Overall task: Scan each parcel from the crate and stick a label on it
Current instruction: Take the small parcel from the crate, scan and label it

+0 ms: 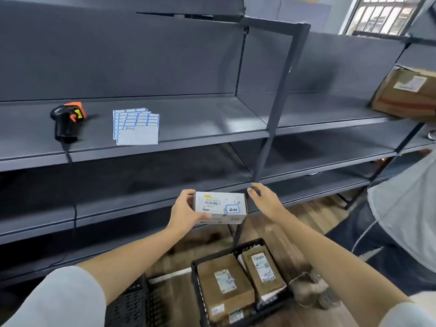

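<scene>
My left hand [186,210] grips a small white parcel [220,207] by its left end, in front of the lower shelves. The parcel carries a barcode label and a blue-bordered sticker with handwriting. My right hand [265,200] hovers just right of the parcel with fingers relaxed, apart from it. A black crate [236,251] on the floor below holds brown cardboard parcels [224,284] with labels. A black and orange scanner [67,121] lies on the shelf at upper left. Sheets of blue-bordered labels [136,126] lie to its right.
Dark grey metal shelving [212,128] fills the view, with an upright post [276,107] near the middle. A large brown box [408,93] sits on the shelf at far right. Another person in a grey top [405,208] stands at right. A second black crate [132,303] is at lower left.
</scene>
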`<state>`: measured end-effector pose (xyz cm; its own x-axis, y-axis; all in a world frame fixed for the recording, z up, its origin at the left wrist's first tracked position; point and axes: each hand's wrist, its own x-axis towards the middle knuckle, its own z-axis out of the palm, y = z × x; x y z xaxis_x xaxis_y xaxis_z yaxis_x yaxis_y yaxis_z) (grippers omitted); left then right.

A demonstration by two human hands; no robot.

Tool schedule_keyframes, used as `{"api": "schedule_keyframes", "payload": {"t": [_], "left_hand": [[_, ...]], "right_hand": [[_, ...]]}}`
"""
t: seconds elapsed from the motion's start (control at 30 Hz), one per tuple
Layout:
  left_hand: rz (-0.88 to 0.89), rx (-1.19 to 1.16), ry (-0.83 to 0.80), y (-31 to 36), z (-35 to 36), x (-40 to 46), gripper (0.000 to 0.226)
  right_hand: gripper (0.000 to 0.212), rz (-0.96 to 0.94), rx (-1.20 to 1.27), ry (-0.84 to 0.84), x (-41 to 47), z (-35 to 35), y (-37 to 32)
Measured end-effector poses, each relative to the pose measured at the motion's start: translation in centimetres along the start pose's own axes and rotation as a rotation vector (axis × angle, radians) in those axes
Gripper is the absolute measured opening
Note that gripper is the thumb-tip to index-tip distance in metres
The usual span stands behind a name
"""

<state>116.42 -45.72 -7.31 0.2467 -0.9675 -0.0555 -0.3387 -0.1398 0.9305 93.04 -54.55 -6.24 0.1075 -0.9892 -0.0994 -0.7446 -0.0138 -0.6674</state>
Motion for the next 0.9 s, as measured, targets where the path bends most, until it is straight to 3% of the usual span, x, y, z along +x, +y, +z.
{"api": "schedule_keyframes", "payload": {"t": [0.33, 0.63, 0.9], "left_hand": [[-0.078, 0.012, 0.034, -1.0, 3.5, 3.7, 0.077], [-0.198, -0.021, 0.156, -3.3, 9.1, 3.5, 0.074], [-0.321, -0.008, 0.2, -7.0, 11.6, 3.5, 0.079]], "right_hand": [[0.045, -0.012, 0.007, -0.09, 6.0, -0.1, 1.6], [0.046, -0.054, 0.064, -0.296, 8.8, 1.4, 6.7], [0.04, 0.054, 0.071, -0.436, 10.3, 4.9, 11.4]]}}
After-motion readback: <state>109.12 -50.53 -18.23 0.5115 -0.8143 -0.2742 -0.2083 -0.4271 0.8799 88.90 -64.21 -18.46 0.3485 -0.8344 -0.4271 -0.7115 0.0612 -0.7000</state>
